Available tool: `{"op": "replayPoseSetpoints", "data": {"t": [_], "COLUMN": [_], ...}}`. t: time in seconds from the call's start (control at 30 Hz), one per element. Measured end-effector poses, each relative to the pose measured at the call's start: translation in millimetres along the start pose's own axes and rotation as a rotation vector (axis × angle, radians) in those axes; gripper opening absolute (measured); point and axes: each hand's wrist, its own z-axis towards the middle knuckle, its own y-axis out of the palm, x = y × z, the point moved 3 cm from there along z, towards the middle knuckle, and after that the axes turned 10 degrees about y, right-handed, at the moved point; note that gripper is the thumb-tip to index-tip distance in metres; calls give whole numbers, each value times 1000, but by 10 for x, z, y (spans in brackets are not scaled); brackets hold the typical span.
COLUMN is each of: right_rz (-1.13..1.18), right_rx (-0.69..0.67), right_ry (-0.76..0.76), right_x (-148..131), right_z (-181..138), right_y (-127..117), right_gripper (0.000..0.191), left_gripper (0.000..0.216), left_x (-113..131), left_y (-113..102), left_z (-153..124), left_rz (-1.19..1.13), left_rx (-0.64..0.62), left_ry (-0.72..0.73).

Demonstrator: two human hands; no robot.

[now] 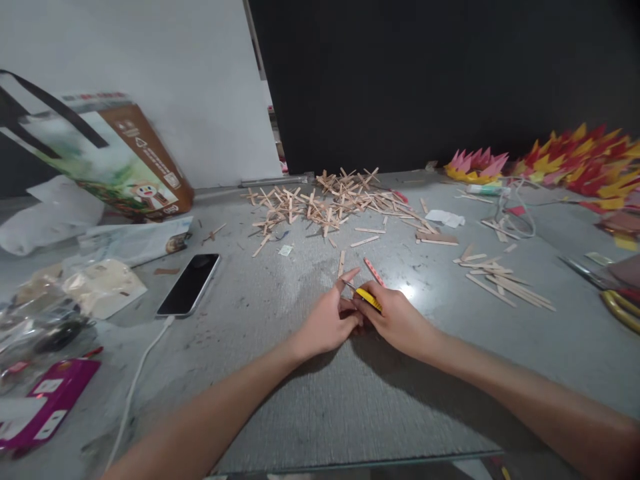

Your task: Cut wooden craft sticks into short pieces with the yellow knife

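My two hands meet at the middle of a grey table (310,413). My right hand (395,317) is closed around a yellow-handled cutter (367,298) whose metal blade points left. My left hand (327,320) is curled against it, index finger stretched out along the blade tip; whatever small piece it pinches is hidden by the fingers. A single wooden stick (341,263) and a red patterned stick (373,271) lie just beyond my fingers. A pile of short cut wooden sticks (325,200) spreads across the far middle of the table.
A phone (189,284) on a white cable lies left. Further left are plastic bags, a magenta pack (47,407) and a tilted printed bag (110,160). More long sticks (500,280), a glue tube (483,189), yellow-handled scissors (620,307) and folded red-yellow paper shapes (575,163) are right.
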Motion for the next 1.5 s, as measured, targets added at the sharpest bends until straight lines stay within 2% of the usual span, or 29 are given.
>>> {"op": "replayPoseSetpoints", "data": {"t": [0.1, 0.23, 0.33, 0.47, 0.6, 0.7, 0.8, 0.9, 1.07, 1.3, 1.5], "right_rz": [40, 110, 95, 59, 48, -3, -45, -61, -142, -270, -238], "right_rx": [-29, -35, 51, 179, 214, 234, 219, 198, 179, 117, 87], "right_ry": [-20, -32, 8, 21, -131, -255, -309, -291, -239, -274, -245], "right_x": [-22, -43, -15, 39, 25, -24, -67, -75, -44, -40, -52], "right_z": [-11, -9, 15, 14, -31, -45, -22, 15, 46, 40, 63], "right_y": [-26, -81, -142, -192, -167, -127, -85, -60, -38, -25, 1], "right_gripper": [19, 22, 29, 31, 20, 17, 15, 14, 12, 18, 14], "left_gripper": [85, 88, 95, 91, 81, 82, 84, 81, 59, 81, 82], "left_x": [31, 32, 25, 42, 49, 27, 15, 50, 136, 103, 77], "left_y": [-20, -115, -145, -100, -66, -65, -68, -65, -44, -22, -26], "left_z": [11, 48, 57, 23, -4, -3, 7, 18, 30, 22, 6], "left_rz": [-85, -145, -148, -57, 67, 64, 76, 122, 267, 365, 326], "left_rx": [-2, 134, 181, 142, 77, 62, 71, 81, 80, 122, 125], "left_ry": [-5, 9, 30, 35, 58, 76, 61, 53, 68, 65, 55]}}
